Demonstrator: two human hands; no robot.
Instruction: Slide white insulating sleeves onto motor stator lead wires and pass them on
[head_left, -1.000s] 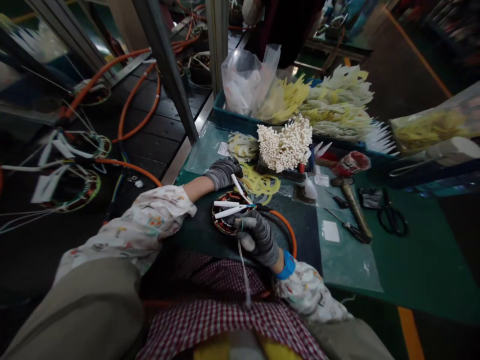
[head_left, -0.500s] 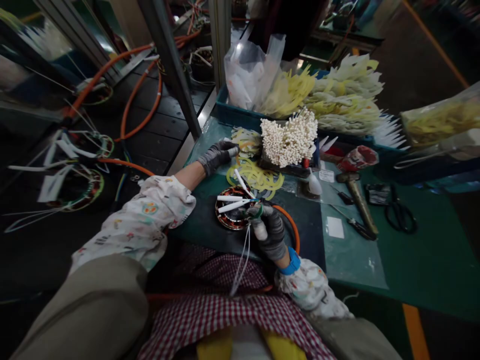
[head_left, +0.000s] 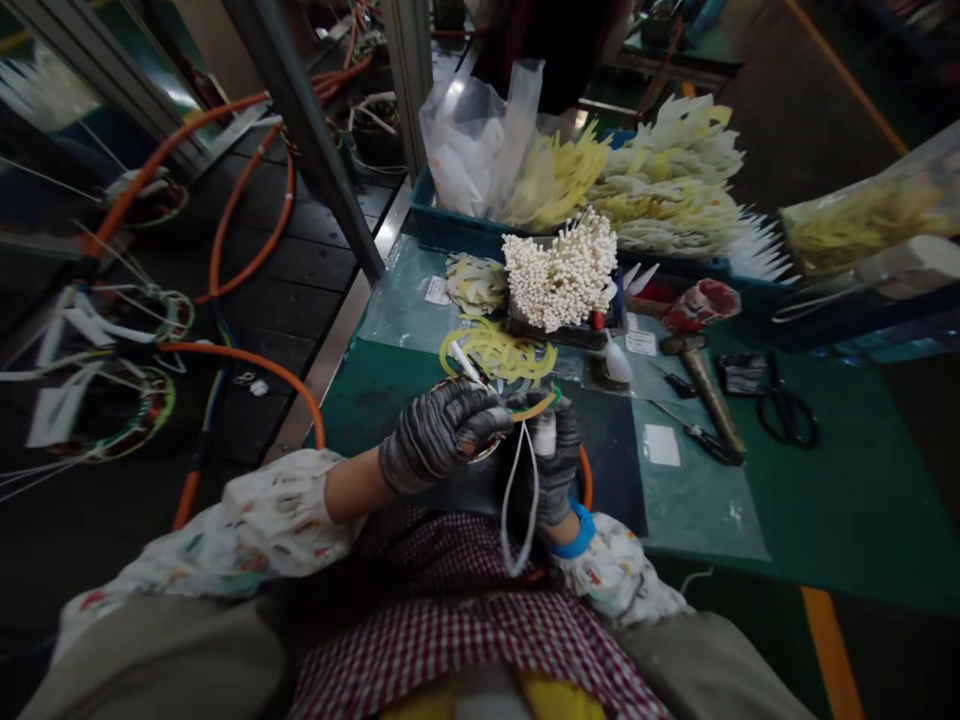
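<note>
My gloved left hand point(head_left: 442, 435) is closed near my chest on one end of a thin yellow curved strip point(head_left: 536, 408). My gloved right hand point(head_left: 556, 455) meets it from the right and pinches a white cord point(head_left: 521, 500) that hangs down in a loop over my checked apron. Both hands cover the round copper-wound stator point(head_left: 489, 452), of which only a sliver shows. A white sleeve tube point(head_left: 466, 365) sticks up behind my left hand. An orange cable point(head_left: 586, 478) curves around my right wrist.
On the green bench beyond lie loose yellow strips point(head_left: 499, 352), a bundle of white-tipped sticks point(head_left: 562, 270), a hammer point(head_left: 705, 375), scissors point(head_left: 787, 410) and a blue tray point(head_left: 450, 235) of yellow and white pieces. Stators point(head_left: 135, 405) and orange cables point(head_left: 247, 210) lie at left, beyond a metal post point(head_left: 300, 130).
My left hand reached out to the yellow strips, then came back to the stator closed on one. My right hand lifted and the white cord now hangs in a loop.
</note>
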